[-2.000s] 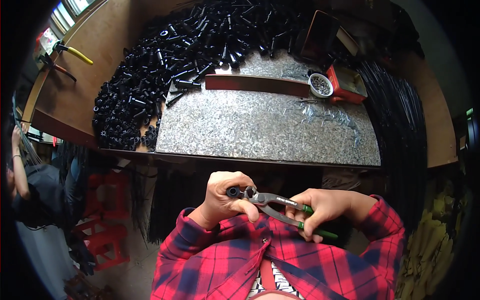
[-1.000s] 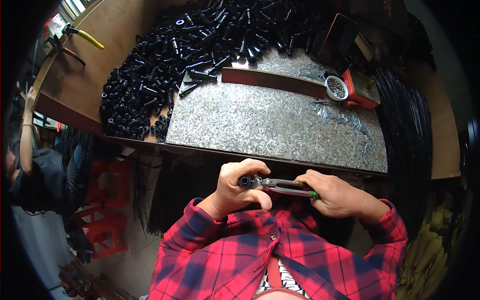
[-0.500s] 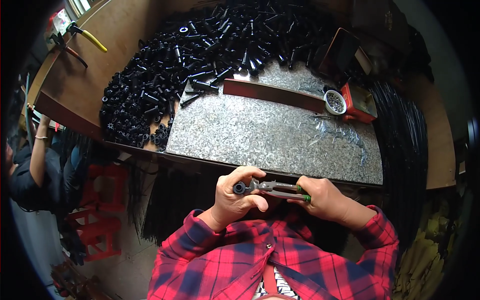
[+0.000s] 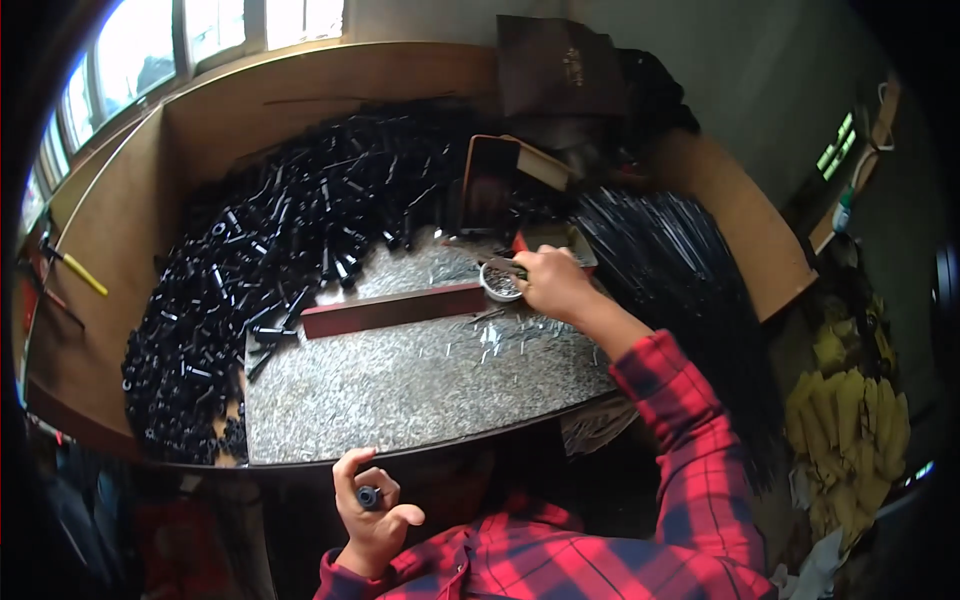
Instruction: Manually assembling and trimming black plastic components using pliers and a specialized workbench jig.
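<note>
My left hand [image 4: 372, 525] is below the front edge of the bench, its fingers curled round a dark tubular part [image 4: 369, 497] whose round hollow end faces up. Reaching out to the far right of the stone slab [image 4: 370, 390], my right hand [image 4: 555, 281] grips a pair of pliers [image 4: 508, 267]. The pliers' jaws point left, over or beside a small white cup [image 4: 491, 292] of tiny metal pieces. They are blurred, so whether anything is between them cannot be made out.
A dark red bar [image 4: 390, 311] lies across the slab, near scattered metal pins [image 4: 490, 340]. Black tubular parts [image 4: 290, 220] are heaped behind and left. On the right lie long black rods [image 4: 670, 250]; a dark-screened device [image 4: 488, 185] stands at the back. Yellow-handled pliers [image 4: 82, 272] hang at left.
My right hand has carried the pliers from beside my left hand out to the white cup. My left hand still holds the tubular part. The view has swung to the right.
</note>
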The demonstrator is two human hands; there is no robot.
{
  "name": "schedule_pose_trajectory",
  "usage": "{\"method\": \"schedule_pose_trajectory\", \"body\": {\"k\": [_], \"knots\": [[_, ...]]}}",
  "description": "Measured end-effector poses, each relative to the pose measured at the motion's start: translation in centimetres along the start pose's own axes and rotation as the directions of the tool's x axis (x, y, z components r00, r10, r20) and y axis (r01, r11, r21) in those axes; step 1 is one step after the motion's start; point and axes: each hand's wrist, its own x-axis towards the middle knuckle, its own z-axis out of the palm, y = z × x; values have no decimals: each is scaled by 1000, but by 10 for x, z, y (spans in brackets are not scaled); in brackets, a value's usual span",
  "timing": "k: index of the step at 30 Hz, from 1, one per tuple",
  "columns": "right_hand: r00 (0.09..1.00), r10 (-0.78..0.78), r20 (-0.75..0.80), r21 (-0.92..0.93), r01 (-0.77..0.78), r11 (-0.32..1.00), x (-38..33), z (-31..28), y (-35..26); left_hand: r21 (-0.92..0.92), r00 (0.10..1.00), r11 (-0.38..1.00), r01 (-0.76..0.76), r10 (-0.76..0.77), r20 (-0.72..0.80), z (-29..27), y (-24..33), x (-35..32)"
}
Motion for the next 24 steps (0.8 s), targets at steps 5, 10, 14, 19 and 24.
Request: {"method": "schedule_pose_trajectory", "body": {"k": [5, 10, 14, 19, 24], "knots": [[986, -51, 159, -174, 79, 982, 26, 15, -14, -29, 1000, 1000, -8, 7, -14, -1, -2, -2], [978, -50, 205, -222, 96, 970, 35, 30, -10, -41, 1000, 999, 9, -10, -17, -2, -1, -4], [976, -48, 215, -228, 98, 969, 39, 29, -11, -59, 1000, 998, 4, -5, -19, -1, -1, -3], [994, -48, 95, -79, 55, 995, 29, 21, -11, -25, 1000, 1000, -5, 4, -15, -2, -1, -3], [991, 3, 137, 597, -85, 797, -4, -7, -57, 31, 999, 999, 24, -23, -22, 0, -1, -3]]}}
